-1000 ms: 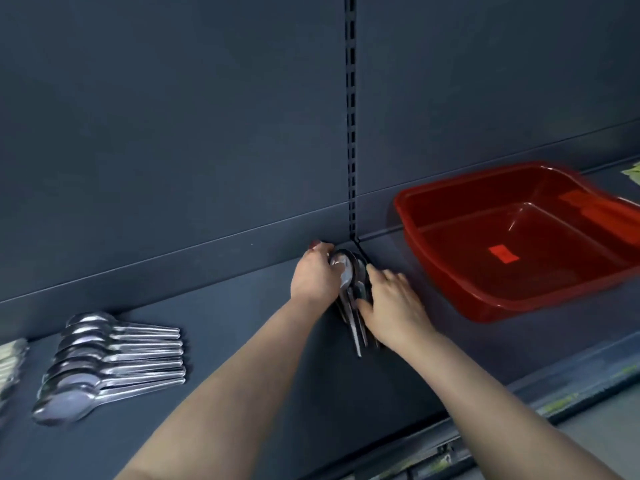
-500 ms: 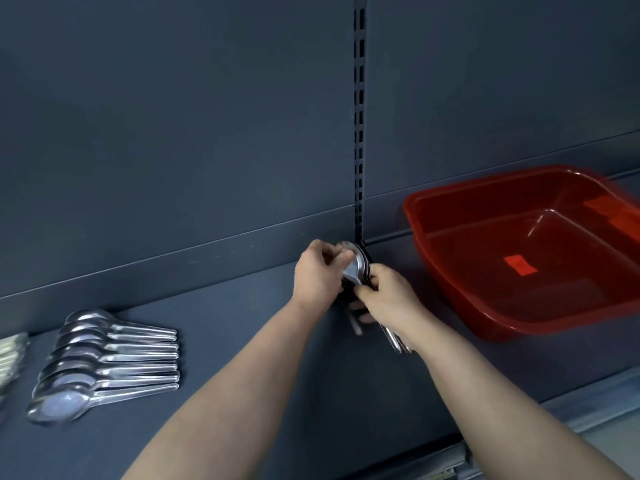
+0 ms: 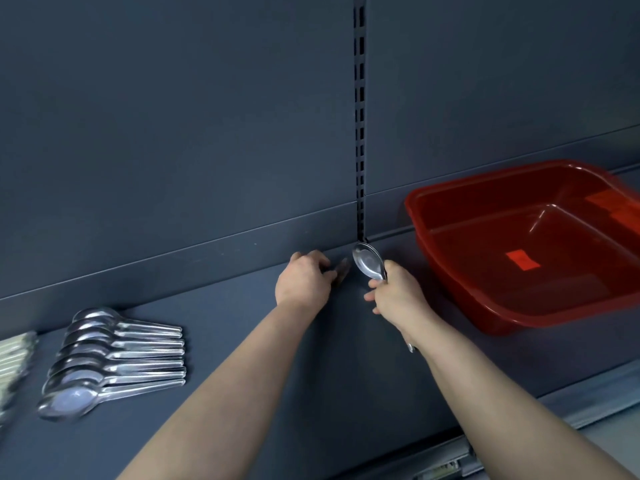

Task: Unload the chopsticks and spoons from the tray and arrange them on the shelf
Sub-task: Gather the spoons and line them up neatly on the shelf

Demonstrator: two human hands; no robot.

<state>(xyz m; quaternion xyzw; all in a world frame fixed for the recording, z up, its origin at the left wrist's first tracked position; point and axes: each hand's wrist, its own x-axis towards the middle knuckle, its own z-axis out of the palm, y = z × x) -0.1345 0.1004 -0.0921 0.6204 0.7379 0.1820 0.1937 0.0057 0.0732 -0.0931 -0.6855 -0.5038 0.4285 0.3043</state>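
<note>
My right hand [image 3: 398,296] grips a small stack of steel spoons [image 3: 369,263] by the handles, bowls pointing up at the shelf's back wall, just above the dark shelf [image 3: 242,341]. One handle tip shows under my wrist. My left hand [image 3: 304,282] is just left of the spoons, apart from them, fingers loose and blurred, holding nothing. A row of several steel spoons [image 3: 114,355] lies at the left of the shelf with handles pointing right. Pale chopsticks [image 3: 14,355] show at the far left edge. The red tray [image 3: 450,271] stands on the right; only a red label shows inside.
A slotted upright [image 3: 360,133] runs down the back wall right behind the held spoons. Bare shelf stretches between the spoon row and my hands. The shelf's front rail [image 3: 519,420] runs along the lower right.
My left hand has let go of the spoon stack and moved slightly left. My right hand now holds the stack alone, lifted more upright.
</note>
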